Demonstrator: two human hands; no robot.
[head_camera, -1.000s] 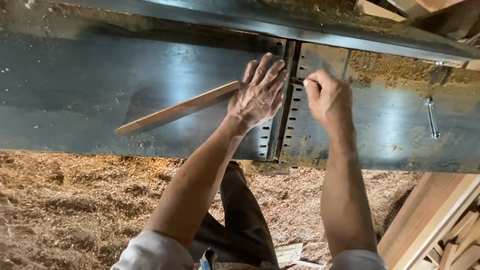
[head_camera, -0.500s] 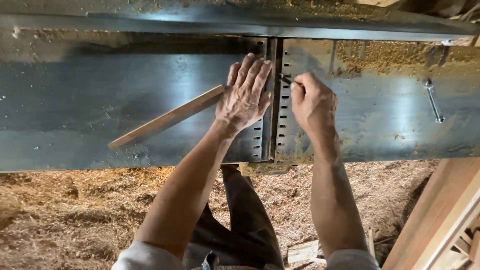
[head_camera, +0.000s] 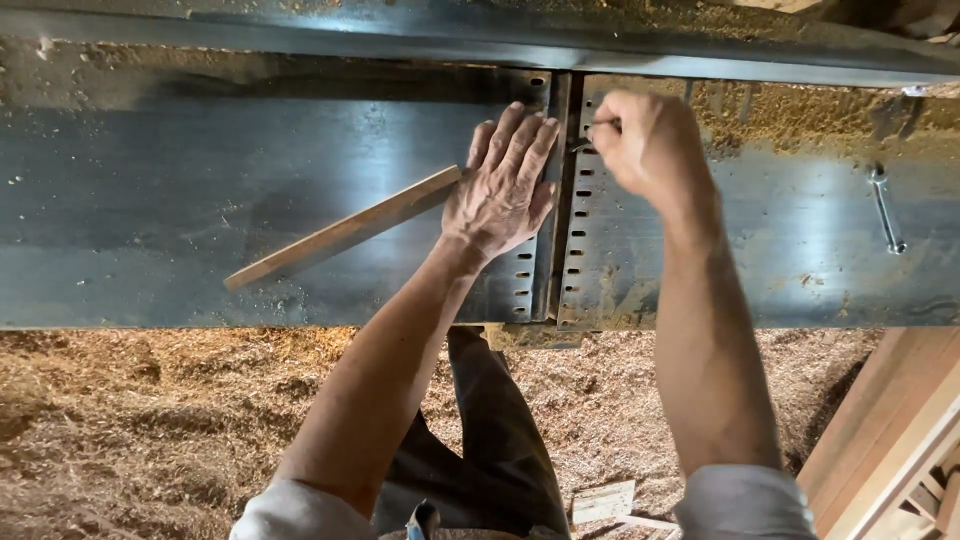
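My left hand (head_camera: 505, 185) lies flat on the steel machine table (head_camera: 200, 200), pressing down the near end of a thin wooden strip (head_camera: 340, 232) that slants away to the lower left. Its fingertips reach the slotted edge of the gap (head_camera: 562, 200) between the two table halves. My right hand (head_camera: 650, 140) is closed around a small thin metal tool (head_camera: 583, 143), whose tip points into the gap near the far end. The tool's shape is mostly hidden by my fingers.
A wrench (head_camera: 885, 210) lies on the right table half. A metal fence (head_camera: 480, 45) runs along the far side. Sawdust (head_camera: 130, 430) covers the floor below, and wooden boards (head_camera: 895, 440) lean at the lower right. My legs stand under the table edge.
My right hand has moved slightly up along the gap toward the fence. My left hand has stayed on the wooden strip.
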